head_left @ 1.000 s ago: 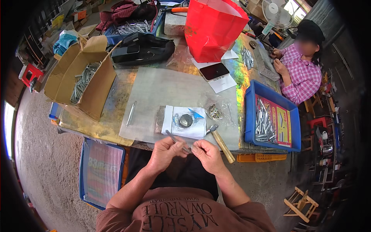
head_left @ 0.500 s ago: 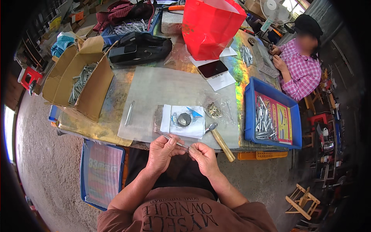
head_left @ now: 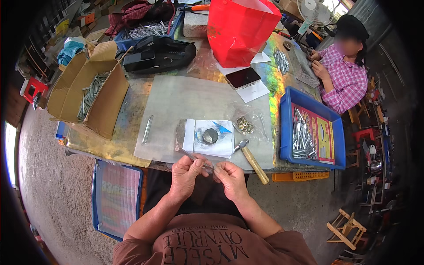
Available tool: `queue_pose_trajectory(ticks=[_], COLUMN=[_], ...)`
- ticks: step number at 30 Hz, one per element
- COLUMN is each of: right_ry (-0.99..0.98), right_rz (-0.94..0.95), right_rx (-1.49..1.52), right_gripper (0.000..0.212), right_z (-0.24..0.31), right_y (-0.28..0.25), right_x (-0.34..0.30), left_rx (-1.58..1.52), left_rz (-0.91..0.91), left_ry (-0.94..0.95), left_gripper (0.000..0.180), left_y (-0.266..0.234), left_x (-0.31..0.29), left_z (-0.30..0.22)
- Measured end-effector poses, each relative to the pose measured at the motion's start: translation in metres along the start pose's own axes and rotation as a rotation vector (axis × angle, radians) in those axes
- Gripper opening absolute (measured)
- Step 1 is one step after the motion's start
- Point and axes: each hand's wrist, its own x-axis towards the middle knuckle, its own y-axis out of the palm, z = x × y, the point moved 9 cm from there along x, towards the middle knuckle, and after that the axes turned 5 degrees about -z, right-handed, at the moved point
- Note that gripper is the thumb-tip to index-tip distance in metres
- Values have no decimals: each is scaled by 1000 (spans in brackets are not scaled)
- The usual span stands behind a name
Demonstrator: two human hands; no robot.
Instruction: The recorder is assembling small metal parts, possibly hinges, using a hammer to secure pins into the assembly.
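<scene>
Where both meet, thin metal rod (head_left: 194, 157) pinched between left hand (head_left: 185, 173) and right hand (head_left: 229, 176).

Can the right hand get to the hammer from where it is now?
Probably yes: the hammer lies just beyond the right hand with nothing between, though that hand is pinching a thin metal rod.

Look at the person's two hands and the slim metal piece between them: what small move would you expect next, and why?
Probably setting the slim metal rod on the small round block ahead. Both the left hand and right hand pinch it at the table edge, and a hammer lies beside the right hand.
</scene>
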Motion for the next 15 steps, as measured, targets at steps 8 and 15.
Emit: queue_pose_trajectory(ticks=[8, 15], right_ry=[-10, -10], right_rz=[-22, -15], right_rx=[-38, -59], right_gripper=[16, 22], right_z=[-5, 1], right_y=[-4, -4], right_x=[8, 9], left_rx=[-1, -13], left_rz=[-68, -61], left_ry=[15, 5], left_gripper=[13, 14], left_y=[-7, -3], left_x=[5, 20], left_z=[0, -10])
